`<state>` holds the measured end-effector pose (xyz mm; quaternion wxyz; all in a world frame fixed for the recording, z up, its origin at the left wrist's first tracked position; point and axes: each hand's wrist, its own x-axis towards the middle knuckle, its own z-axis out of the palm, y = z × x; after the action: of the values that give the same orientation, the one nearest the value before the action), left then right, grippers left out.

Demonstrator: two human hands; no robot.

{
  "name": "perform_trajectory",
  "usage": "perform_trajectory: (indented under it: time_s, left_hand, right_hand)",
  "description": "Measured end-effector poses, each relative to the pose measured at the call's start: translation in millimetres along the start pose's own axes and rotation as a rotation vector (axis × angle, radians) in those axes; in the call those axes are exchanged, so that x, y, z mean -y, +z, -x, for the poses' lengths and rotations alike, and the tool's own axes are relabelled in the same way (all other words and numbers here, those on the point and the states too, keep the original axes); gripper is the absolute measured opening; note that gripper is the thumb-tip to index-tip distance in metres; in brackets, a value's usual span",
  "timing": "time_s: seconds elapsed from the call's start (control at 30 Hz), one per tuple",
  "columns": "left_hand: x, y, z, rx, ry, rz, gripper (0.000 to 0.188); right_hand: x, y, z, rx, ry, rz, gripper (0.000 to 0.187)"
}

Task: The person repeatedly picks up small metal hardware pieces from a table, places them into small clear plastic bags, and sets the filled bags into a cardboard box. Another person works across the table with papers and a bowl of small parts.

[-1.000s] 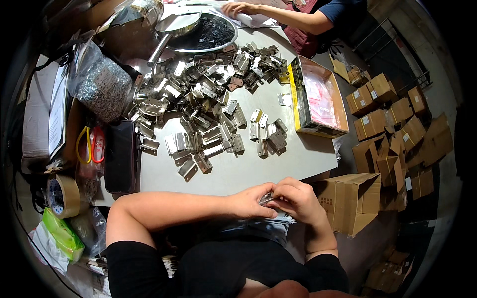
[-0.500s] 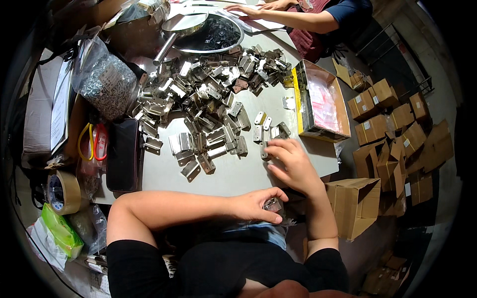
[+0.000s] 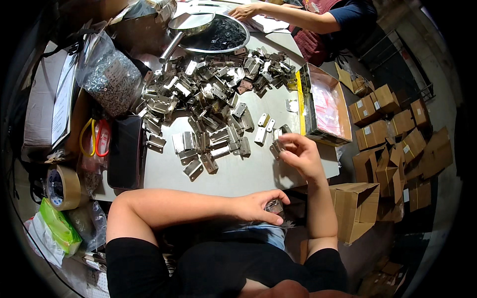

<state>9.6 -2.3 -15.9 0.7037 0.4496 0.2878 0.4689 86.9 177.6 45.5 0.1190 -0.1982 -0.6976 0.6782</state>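
My left hand (image 3: 262, 205) rests at the near edge of the white table (image 3: 238, 174), closed around a small metal hinge piece (image 3: 274, 206) above my lap. My right hand (image 3: 299, 153) is raised over the table's right side, fingers pinching a metal hinge (image 3: 278, 143) picked from the loose pieces there. A big heap of metal hinges (image 3: 208, 94) covers the middle and far part of the table. A few single hinges (image 3: 261, 133) lie just left of my right hand.
An open box with pink packets (image 3: 323, 107) stands right of the heap. A round metal pan (image 3: 213, 35) and another person's arm (image 3: 288, 17) are at the far end. A bag of screws (image 3: 107, 74), a black case (image 3: 126, 151), tape roll (image 3: 62, 186) lie left. Cardboard boxes (image 3: 392, 134) crowd the floor right.
My right hand left my left hand at the lap, reached out to the loose hinges on the table and lifted one. My left hand stayed at the table edge.
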Motion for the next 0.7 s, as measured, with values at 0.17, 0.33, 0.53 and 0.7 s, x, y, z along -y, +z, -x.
perform_trajectory:
  time_s: [0.17, 0.33, 0.53, 0.7]
  left_hand:
    - [4, -2, -1, -0.012, -0.027, 0.003, 0.053]
    - [0, -3, -2, 0.005, -0.049, 0.045, 0.052]
    - [0, 0, 0, -0.043, 0.019, 0.185, 0.059]
    - [-1, -3, -3, -0.201, 0.136, 0.244, 0.063]
  right_hand:
    - [5, 26, -44, -0.067, -0.341, 0.907, 0.032]
    - [2, 27, -50, 0.019, -0.424, 1.120, 0.032]
    - [11, 6, -27, 0.127, 0.106, -0.084, 0.034]
    - [13, -9, 22, 0.282, 0.268, -0.534, 0.031]
